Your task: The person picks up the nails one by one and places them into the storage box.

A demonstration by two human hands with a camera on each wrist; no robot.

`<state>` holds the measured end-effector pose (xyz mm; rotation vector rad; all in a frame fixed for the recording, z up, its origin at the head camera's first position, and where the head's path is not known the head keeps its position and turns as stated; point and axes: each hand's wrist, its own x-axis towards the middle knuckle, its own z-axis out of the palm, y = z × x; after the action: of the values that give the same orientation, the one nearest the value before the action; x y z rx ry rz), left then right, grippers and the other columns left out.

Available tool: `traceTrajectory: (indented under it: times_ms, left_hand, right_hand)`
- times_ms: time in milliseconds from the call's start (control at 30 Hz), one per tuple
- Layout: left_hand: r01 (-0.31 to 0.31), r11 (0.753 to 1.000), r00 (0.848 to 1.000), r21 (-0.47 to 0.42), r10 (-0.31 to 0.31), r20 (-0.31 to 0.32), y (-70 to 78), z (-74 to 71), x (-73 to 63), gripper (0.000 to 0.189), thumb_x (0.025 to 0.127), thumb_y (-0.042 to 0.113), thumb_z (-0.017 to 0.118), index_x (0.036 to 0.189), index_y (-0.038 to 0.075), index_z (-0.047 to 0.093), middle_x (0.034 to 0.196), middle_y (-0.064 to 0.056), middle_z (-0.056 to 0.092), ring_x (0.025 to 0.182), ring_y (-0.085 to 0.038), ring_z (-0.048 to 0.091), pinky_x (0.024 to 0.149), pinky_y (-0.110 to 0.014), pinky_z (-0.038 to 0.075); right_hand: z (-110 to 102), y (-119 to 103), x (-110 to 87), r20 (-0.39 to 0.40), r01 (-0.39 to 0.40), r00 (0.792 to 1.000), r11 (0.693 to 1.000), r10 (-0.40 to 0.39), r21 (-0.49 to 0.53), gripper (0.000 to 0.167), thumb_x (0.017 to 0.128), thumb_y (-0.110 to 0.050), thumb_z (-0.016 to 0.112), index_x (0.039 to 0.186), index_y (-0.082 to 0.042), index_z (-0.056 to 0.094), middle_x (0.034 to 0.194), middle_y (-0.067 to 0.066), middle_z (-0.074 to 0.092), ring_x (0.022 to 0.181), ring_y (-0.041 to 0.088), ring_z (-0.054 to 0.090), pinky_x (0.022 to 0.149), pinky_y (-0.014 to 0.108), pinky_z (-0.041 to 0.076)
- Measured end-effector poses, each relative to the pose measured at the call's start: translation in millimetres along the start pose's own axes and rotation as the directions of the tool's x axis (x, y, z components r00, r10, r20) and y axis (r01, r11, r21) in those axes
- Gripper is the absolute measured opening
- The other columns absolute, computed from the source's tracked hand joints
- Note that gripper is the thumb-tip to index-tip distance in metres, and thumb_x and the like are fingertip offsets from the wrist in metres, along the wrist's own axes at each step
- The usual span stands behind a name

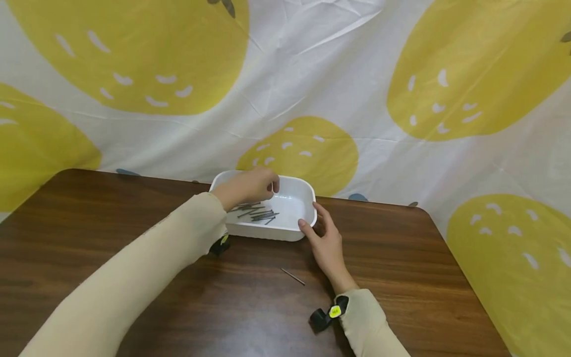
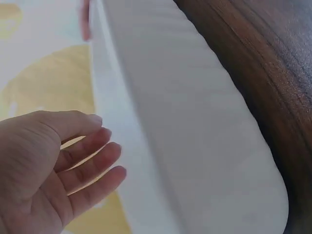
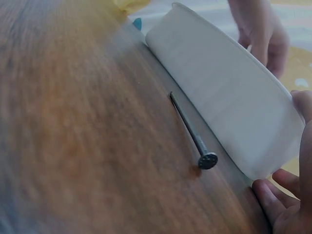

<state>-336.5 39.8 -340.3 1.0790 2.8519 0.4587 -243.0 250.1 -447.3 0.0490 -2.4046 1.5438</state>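
A white rectangular tray (image 1: 263, 230) stands near the far edge of the table, with several metal nails (image 1: 263, 215) lying loose in its left part. Over the tray is my left hand (image 1: 254, 186), its fingers loosely bent. The left wrist view shows no object between that hand's thumb and fingers (image 2: 95, 168). My right hand (image 1: 327, 243) grips the tray's near right corner, thumb on the rim and fingers around the outer side. One single nail (image 1: 293, 276) lies on the table in front of the tray; its round head shows in the right wrist view.
The table (image 1: 392, 277) is dark brown wood with visible grain. Behind it hangs a white cloth (image 1: 312, 74) with big yellow fruit shapes, close to the tray's far side. Black wrist cameras are strapped to both wrists, the right one (image 1: 318, 320) low over the table.
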Motion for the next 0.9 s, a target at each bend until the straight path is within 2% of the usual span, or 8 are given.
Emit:
traceTrajectory:
  times_ms: [167,367,500,700,800,900]
  left_hand:
    - [-0.136,0.987,0.989,0.083,0.140,-0.044,19.1,-6.5,-19.6,0.016,0.090,0.007,0.063,0.102,0.005,0.074,0.094,-0.007,0.073,0.088,-0.022,0.066,0.086,-0.038,0.055]
    - [-0.261,0.943,0.954,0.204,0.284,-0.094,41.9,3.0,-45.9,0.012,0.087,0.008,0.066,0.095,0.011,0.074,0.088,-0.001,0.073,0.079,-0.018,0.067,0.074,-0.035,0.056]
    - [-0.316,0.927,0.936,0.201,0.339,-0.092,51.4,17.4,-56.0,0.010,0.085,0.009,0.068,0.092,0.014,0.073,0.085,0.001,0.070,0.076,-0.017,0.065,0.071,-0.034,0.055]
    - [-0.423,0.895,0.904,0.142,0.427,-0.002,62.6,47.7,-57.0,0.007,0.084,0.012,0.070,0.090,0.015,0.070,0.085,0.002,0.066,0.078,-0.014,0.062,0.074,-0.029,0.053]
    - [-0.438,0.887,0.899,0.145,0.437,0.038,69.4,64.2,-55.9,0.006,0.084,0.014,0.071,0.088,0.016,0.068,0.086,0.003,0.065,0.077,-0.012,0.060,0.071,-0.026,0.051]
    - [-0.429,0.888,0.903,0.167,0.428,0.047,76.0,77.1,-55.4,0.006,0.084,0.016,0.072,0.087,0.019,0.068,0.087,0.004,0.064,0.077,-0.011,0.060,0.068,-0.025,0.050]
  right_hand:
    - [-1,1,0.7,0.010,0.000,1.000,1.000,0.000,-0.005,0.060,0.095,-0.035,0.069,0.149,-0.025,0.047,0.131,0.012,0.067,0.116,0.027,0.067,0.097,0.042,0.051]
    - [-4,3,2.5,0.011,0.001,1.000,1.000,-0.001,-0.001,0.059,0.095,-0.035,0.069,0.149,-0.027,0.047,0.132,0.011,0.066,0.117,0.026,0.067,0.096,0.040,0.052]
    - [-6,6,2.8,0.018,-0.001,1.000,1.000,0.001,0.000,0.059,0.095,-0.036,0.069,0.149,-0.027,0.048,0.131,0.011,0.067,0.114,0.026,0.068,0.093,0.037,0.052]
    - [-10,11,3.7,0.018,-0.003,1.000,1.000,0.003,-0.009,0.060,0.095,-0.038,0.069,0.150,-0.026,0.047,0.128,0.011,0.068,0.114,0.024,0.068,0.096,0.036,0.049]
    - [-13,12,4.1,0.016,-0.004,1.000,1.000,0.004,-0.009,0.060,0.095,-0.039,0.069,0.150,-0.027,0.047,0.129,0.012,0.068,0.115,0.025,0.067,0.100,0.040,0.048]
    - [-14,11,4.1,0.019,-0.007,1.000,1.000,0.007,-0.011,0.061,0.095,-0.039,0.069,0.150,-0.027,0.047,0.130,0.013,0.068,0.116,0.026,0.067,0.103,0.044,0.047]
